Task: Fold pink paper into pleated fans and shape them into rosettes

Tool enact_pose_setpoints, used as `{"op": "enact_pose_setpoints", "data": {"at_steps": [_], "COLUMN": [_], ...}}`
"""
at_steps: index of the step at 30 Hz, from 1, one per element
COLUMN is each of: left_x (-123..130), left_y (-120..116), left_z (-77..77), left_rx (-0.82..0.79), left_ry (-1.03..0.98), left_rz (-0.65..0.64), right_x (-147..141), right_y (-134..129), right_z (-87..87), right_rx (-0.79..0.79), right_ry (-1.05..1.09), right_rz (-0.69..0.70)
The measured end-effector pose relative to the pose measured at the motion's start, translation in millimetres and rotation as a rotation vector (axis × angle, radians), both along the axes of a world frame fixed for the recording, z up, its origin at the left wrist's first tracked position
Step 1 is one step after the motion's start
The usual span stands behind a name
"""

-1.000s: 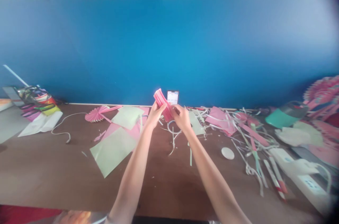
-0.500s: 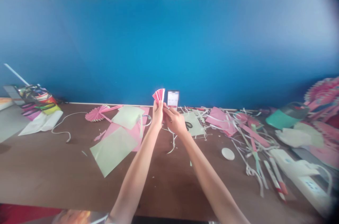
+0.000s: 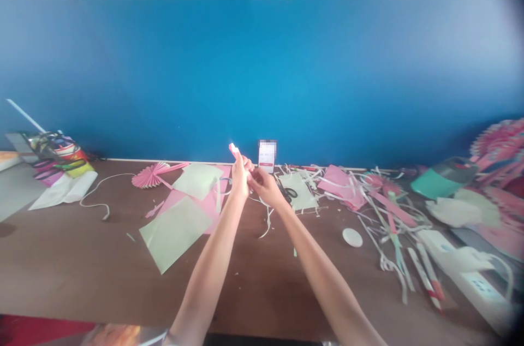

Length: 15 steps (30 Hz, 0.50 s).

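Observation:
In the middle, above the brown table, my left hand (image 3: 240, 172) is closed around a pink pleated paper piece (image 3: 233, 149), whose narrow folded end sticks out at the top left. My right hand (image 3: 262, 185) touches my left hand from the right, fingers pinched together; what they hold is hidden. A phone (image 3: 267, 155) with a lit screen stands upright just behind my right hand. Black scissors (image 3: 291, 192) lie to the right of it, on pale green paper (image 3: 302, 196).
Pale green sheets (image 3: 176, 231) and a pink paper fan (image 3: 150, 176) lie left. Paper strips (image 3: 396, 250), a white disc (image 3: 352, 237), markers (image 3: 423, 278) and a white power strip (image 3: 470, 280) lie right. A blue panel (image 3: 262, 73) stands behind the table.
The pink pleated paper was spread like a fan above my left hand; now it is pressed narrow and tilted left. My right hand has moved slightly left, against my left hand.

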<state>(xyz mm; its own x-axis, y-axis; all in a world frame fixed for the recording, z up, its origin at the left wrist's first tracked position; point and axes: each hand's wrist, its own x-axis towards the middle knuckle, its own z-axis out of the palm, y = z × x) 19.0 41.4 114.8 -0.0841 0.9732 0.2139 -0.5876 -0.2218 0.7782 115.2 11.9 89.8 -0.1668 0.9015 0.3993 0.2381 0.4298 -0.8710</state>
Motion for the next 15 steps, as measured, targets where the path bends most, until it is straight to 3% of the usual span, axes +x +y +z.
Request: {"op": "enact_pose_setpoints", "data": {"at_steps": [4, 10, 15], "left_x": [1, -14, -29], "left_y": [5, 2, -2], "left_z": [-0.5, 11.0, 14.6], "left_rx": [-0.078, -0.019, -0.015], "left_ry": [-0.044, -0.158, -0.203], "left_rz": [-0.019, 0.045, -0.046], "right_x": [8, 14, 13], "right_y": [9, 5, 0], "right_z": [-8.9, -5.7, -2.5], "right_rx": [-0.111, -0.224, -0.203], "right_ry": [-0.004, 0.010, -0.059], "right_rz": [0.045, 0.288, 0.377]}}
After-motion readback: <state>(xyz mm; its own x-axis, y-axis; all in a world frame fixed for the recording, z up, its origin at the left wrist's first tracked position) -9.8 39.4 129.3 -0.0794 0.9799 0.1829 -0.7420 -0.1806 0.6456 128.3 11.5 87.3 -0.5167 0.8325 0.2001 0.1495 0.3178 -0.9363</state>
